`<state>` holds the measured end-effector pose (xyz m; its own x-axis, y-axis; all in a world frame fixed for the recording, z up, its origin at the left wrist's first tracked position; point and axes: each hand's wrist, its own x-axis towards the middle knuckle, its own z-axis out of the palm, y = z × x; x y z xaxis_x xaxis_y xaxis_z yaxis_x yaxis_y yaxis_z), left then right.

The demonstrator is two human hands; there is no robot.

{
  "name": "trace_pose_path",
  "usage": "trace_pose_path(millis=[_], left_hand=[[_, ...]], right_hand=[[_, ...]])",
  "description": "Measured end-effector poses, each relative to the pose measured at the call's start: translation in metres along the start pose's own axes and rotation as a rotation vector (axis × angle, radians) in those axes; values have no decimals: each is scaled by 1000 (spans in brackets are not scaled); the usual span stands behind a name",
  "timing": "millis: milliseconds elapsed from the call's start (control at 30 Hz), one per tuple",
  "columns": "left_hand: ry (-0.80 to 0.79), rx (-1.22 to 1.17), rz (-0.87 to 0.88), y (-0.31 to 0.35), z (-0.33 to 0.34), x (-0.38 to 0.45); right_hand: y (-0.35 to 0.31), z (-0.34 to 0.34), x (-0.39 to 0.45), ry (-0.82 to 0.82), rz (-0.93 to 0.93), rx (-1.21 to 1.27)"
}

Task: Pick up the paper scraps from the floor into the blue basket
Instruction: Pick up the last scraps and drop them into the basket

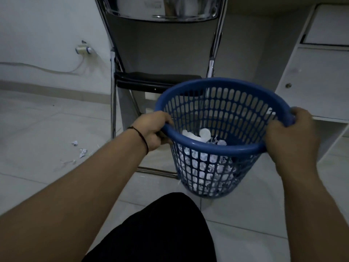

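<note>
The blue basket (pixel 222 137) is held between both hands by its rim. The left hand (pixel 153 129) is curled around the rim's near-left edge; the right hand (pixel 291 135) is clamped over its right edge. Crumpled paper (pixel 204 135) is seen inside. A few paper scraps (pixel 81 150) are left on the floor (pixel 37 125), well left of the left hand.

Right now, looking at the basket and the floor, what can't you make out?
Head view only:
- Left hand fingertips: curled under the round blue slotted plastic basket rim.
- Basket's base: whether it touches the floor cannot be told.
- White paper scraps on the tiles: too small and dim to count.
- Black folding chair: top cut off.
</note>
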<state>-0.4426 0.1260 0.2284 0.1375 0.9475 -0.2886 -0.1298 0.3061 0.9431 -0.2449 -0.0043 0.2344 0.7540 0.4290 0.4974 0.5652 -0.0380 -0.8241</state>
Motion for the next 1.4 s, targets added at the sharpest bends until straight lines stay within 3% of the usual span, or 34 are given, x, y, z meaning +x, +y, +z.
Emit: trace_pose_path(millis=[233, 467, 900, 1133, 1267, 1400], left_hand=[[136, 6, 111, 35, -80, -21], [423, 20, 196, 43, -200, -41], [721, -170, 183, 28, -435, -80], [881, -255, 199, 7, -533, -46], [934, -233, 195, 11, -559, -21], [978, -208, 179, 20, -556, -10]], right_hand=[[-38, 38, -18, -201, 160, 234], [-87, 130, -78, -696, 504, 415], [-207, 319, -212, -1230, 350, 337], [-262, 469, -263, -1467, 175, 152], [-282, 527, -277, -1508, 157, 49], [-285, 536, -280, -1547, 207, 90]])
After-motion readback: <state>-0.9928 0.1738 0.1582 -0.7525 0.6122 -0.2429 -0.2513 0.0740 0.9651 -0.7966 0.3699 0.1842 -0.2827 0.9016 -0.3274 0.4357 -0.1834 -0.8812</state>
